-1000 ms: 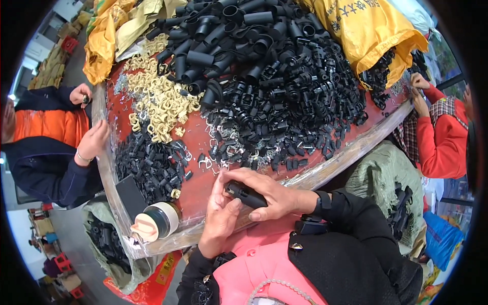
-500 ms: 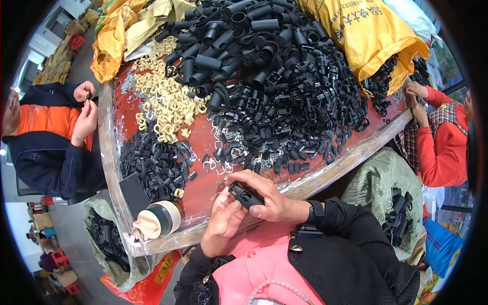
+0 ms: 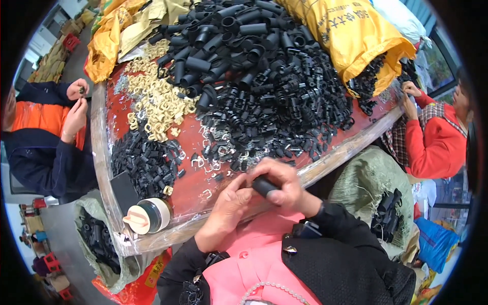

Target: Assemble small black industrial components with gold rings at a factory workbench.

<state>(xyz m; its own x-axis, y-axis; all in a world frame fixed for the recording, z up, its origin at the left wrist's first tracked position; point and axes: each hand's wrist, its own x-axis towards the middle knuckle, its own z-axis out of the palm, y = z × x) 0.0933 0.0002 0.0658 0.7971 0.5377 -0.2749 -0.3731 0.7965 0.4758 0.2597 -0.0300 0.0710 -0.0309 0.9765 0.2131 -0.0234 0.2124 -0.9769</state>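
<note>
Well, low centre of the frame, the right hand (image 3: 291, 189) curls snugly around one black tube (image 3: 265, 186), likely to steady it; the left hand (image 3: 226, 211) is half-closed just beside, and whether it grips anything I can't tell. Cream rings (image 3: 158, 104) heap on the desk (image 3: 192, 190), upper left, perhaps kept sorted, too many to count. One jar (image 3: 158, 215), lower left; one yellow sack (image 3: 356, 38), upper right.

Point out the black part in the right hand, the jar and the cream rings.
Black part (image 3: 265, 186): head view, on its dark outer side.
Jar (image 3: 151, 215): head view, on its dark body.
Cream rings (image 3: 156, 103): head view, mid-pile.
</note>
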